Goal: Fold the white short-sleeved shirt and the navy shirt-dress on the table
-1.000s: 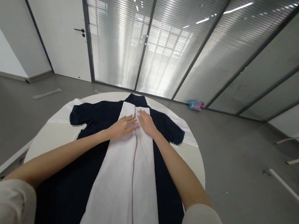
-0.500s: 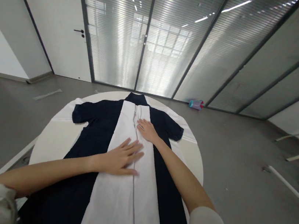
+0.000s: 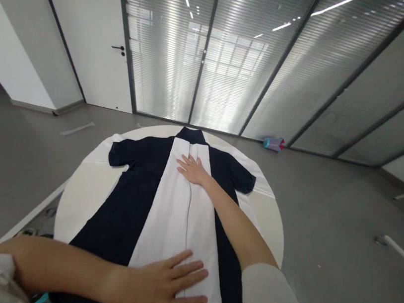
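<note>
Navy short-sleeved garment (image 3: 131, 186) lies on the counter (image 3: 80, 199) — left hand (image 3: 163, 289) near, right hand (image 3: 194, 170) far, both wide, empty — seemingly being smoothed; the next stroke wants even pressure.

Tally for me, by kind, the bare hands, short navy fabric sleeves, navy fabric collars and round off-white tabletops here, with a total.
Bare hands: 2 (left hand, right hand)
Short navy fabric sleeves: 2
Navy fabric collar: 1
Round off-white tabletop: 1
Total: 6

Grey floor (image 3: 338, 226), bright glass partition (image 3: 230, 85)
</note>
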{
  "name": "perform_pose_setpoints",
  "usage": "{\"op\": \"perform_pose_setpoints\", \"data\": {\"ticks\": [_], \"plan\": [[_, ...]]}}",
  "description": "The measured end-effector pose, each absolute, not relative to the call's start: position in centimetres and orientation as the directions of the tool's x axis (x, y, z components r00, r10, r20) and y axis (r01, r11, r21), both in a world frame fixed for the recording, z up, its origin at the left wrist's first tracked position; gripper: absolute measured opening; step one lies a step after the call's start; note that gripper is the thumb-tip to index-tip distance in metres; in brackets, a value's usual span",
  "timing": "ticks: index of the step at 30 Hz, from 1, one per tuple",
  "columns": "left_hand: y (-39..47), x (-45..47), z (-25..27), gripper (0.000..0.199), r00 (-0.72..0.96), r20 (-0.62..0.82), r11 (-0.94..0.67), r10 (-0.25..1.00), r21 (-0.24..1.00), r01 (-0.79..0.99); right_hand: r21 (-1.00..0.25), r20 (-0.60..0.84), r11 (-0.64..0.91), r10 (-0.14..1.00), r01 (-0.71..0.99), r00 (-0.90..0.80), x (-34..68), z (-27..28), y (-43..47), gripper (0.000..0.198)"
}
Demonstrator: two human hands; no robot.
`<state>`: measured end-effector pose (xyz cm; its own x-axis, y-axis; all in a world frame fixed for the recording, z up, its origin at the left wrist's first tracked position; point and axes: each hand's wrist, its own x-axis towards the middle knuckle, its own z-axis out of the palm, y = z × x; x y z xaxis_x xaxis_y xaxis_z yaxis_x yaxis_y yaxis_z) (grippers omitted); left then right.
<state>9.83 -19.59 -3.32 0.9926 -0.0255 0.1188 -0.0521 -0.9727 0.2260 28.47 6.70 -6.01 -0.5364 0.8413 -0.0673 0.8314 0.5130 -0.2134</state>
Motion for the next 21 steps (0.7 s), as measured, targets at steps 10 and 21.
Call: {"op": "perform_pose_setpoints", "data": {"ticks": [10, 21], "plan": [[-19.8, 10.0, -1.8, 0.071, 0.987, 0.158, -0.903, -0.037, 0.418, -0.100, -0.237, 0.093, 0.536, 0.842, 0.810, -0.531, 28.9, -6.3, 7.4, 0.059], [-18.9, -0.1, -1.2, 0.049, 0.926, 0.217, -0.905, 0.310, 0.367, 0.217, -0.517, 0.255, 0.615, 0.775, 0.596, -0.578, 36.8, -1.2, -10.7, 0.026]]}}
